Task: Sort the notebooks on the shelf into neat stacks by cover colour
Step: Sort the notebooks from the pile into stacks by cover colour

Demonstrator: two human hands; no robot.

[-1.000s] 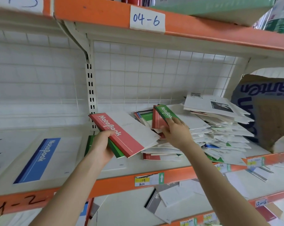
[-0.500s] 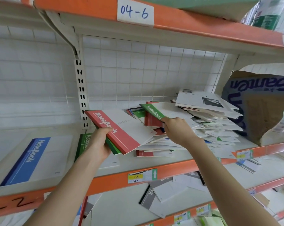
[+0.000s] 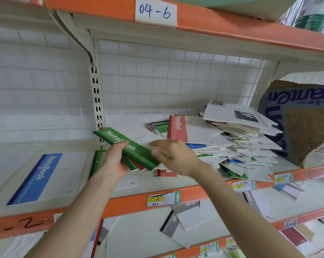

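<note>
My left hand (image 3: 115, 161) grips a small bundle of notebooks above the shelf; a green-spined notebook (image 3: 127, 147) lies on top, with a red one (image 3: 138, 165) just under it. My right hand (image 3: 174, 155) hovers at the bundle's right edge, fingers loose and slightly blurred, touching or almost touching the green notebook. A red-spined notebook (image 3: 178, 128) tops the messy pile (image 3: 237, 146) at the right. A green notebook (image 3: 97, 161) lies flat on the shelf under my left hand. A blue notebook (image 3: 38, 177) lies flat at the left.
The orange-edged shelf (image 3: 131, 202) carries price tags. A perforated upright (image 3: 96, 101) and a white wire grid stand behind. A torn cardboard box (image 3: 299, 120) sits at the right. More notebooks lie scattered on the lower shelf (image 3: 185, 220).
My right hand pulled the green notebook off the pile and laid it on the red one in my left hand. A red notebook is now uncovered on the pile.
</note>
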